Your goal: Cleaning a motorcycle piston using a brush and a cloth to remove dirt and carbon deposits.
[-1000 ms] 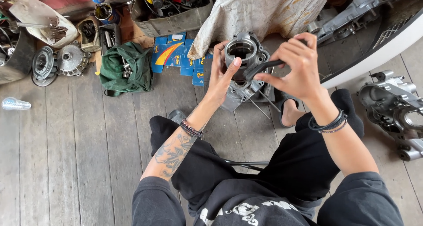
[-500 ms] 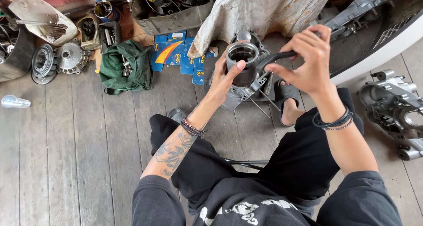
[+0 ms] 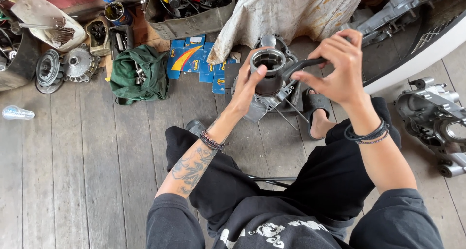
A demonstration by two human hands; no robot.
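I sit on a wooden floor with an engine case in front of me. My left hand grips a round metal cylinder that stands on the case, thumb on its rim. My right hand is raised beside it and holds a dark curved tool handle whose end meets the cylinder. Thin metal studs stick out of the case toward my sandalled foot.
A green cloth bag and blue and yellow boxes lie on the planks to the left. Metal hubs, a tool tray, a stained cloth and another engine casing surround me. A clear bulb lies far left.
My right hand has lifted and drawn the dark handle slightly up and right. The left hand stays clasped on the cylinder.
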